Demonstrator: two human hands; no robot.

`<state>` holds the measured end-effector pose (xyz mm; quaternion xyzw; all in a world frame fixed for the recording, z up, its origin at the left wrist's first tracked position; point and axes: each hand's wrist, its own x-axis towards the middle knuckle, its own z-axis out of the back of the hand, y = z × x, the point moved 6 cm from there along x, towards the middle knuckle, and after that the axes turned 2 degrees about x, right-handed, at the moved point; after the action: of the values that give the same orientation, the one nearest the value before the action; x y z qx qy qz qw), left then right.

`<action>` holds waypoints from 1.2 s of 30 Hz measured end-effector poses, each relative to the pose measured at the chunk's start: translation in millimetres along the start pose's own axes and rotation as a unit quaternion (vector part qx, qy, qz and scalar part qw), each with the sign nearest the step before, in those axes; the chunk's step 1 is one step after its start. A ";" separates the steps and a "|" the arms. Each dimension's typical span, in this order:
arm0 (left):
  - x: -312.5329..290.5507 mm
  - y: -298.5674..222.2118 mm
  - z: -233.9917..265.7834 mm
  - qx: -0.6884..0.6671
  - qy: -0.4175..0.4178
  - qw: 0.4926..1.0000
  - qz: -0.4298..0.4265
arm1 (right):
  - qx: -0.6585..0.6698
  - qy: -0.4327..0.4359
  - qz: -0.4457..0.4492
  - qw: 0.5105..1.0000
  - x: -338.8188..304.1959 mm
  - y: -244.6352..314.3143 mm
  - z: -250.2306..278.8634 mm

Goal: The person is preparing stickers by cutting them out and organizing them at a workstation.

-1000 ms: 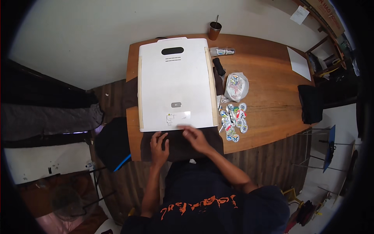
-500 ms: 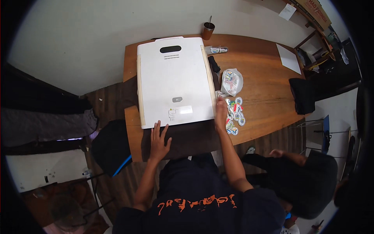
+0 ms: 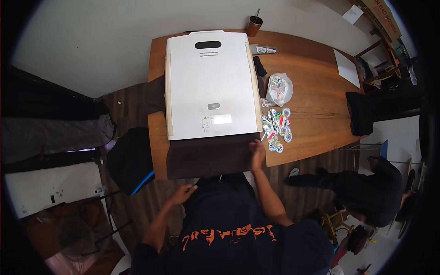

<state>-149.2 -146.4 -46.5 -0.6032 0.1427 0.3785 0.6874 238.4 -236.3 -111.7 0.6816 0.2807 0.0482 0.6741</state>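
Observation:
A large white flat-topped machine (image 3: pixel 212 87) with a dark oval slot covers the left part of the wooden table. Dark brown cloth (image 3: pixel 211 158) shows from beneath its front edge and lies over the table's near side. My right hand (image 3: pixel 257 155) is at the right front part of this cloth, its fingers curled and slightly blurred; whether it grips the fabric is unclear. My left hand (image 3: pixel 183 194) is off the table, beside my dark shirt, with fingers curled in; anything inside them is hidden. Round patterned stickers (image 3: pixel 277 130) lie to the machine's right.
A plastic bag (image 3: pixel 279 89) of similar stickers sits beyond the loose ones. A brown cup (image 3: pixel 254 26) stands at the back edge. White paper (image 3: pixel 346 68) and black folded fabric (image 3: pixel 359 113) are on the table's right. A person in dark clothes (image 3: pixel 366 190) is at right.
My left hand has left the machine's front edge and drawn back toward my body. My right hand has come from the machine's right side down to the cloth. The person at right has shifted.

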 end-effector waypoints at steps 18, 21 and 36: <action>54.8 -138.5 63.0 0.280 -0.286 0.878 -0.264 | 0.223 0.259 -0.253 0.905 -54.7 43.9 -171.0; 58.5 -127.9 49.7 0.343 -0.267 0.852 -0.291 | 0.262 0.263 -0.272 0.888 -64.5 66.4 -170.5; 48.8 -295.9 203.2 0.438 -0.544 0.685 -0.208 | 0.322 0.506 -0.124 0.790 -67.8 310.3 -239.0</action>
<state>35.6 65.2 182.0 0.0637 -0.2355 0.3823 0.8913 173.9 -33.0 223.7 0.6967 0.6630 0.2095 0.1767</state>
